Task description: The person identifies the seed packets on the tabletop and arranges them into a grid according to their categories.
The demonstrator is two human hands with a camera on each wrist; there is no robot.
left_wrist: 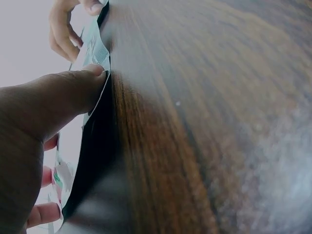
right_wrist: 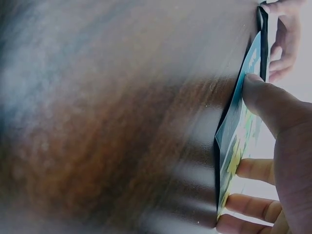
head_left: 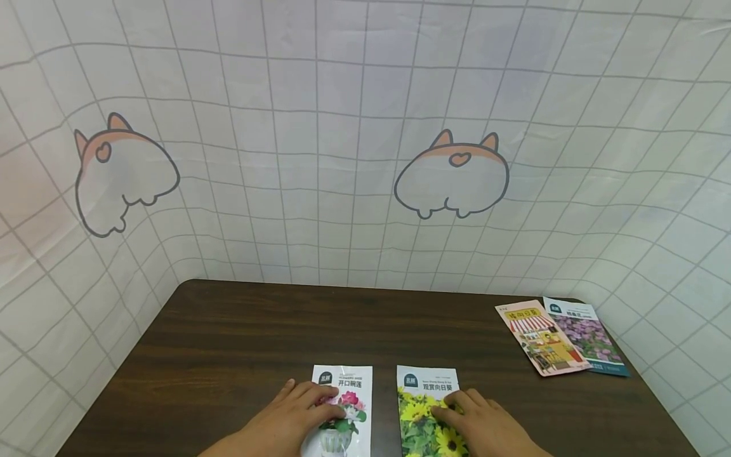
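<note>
In the head view my left hand (head_left: pixel 291 416) rests on a white seed packet (head_left: pixel 356 381) printed with pink and white lotus flowers. Its thumb (left_wrist: pixel 80 85) touches the packet face in the left wrist view, and its other fingertips touch farther along the packet. To the right lies a sunflower seed packet (head_left: pixel 412 422) with yellow blooms. My right hand (head_left: pixel 485 422) lies over that packet's right side, with its thumb (right_wrist: pixel 268 100) and fingertips on the face. Both packets lie side by side on the table, apart from each other, and their lower ends are cut off in the head view.
At the table's back right lies a pink illustrated packet (head_left: pixel 539 339), overlapping a packet with purple flowers (head_left: pixel 588 336). The dark wood table (head_left: pixel 274 324) ends at a white grid-patterned curtain (head_left: pixel 320 190) hanging behind and at both sides.
</note>
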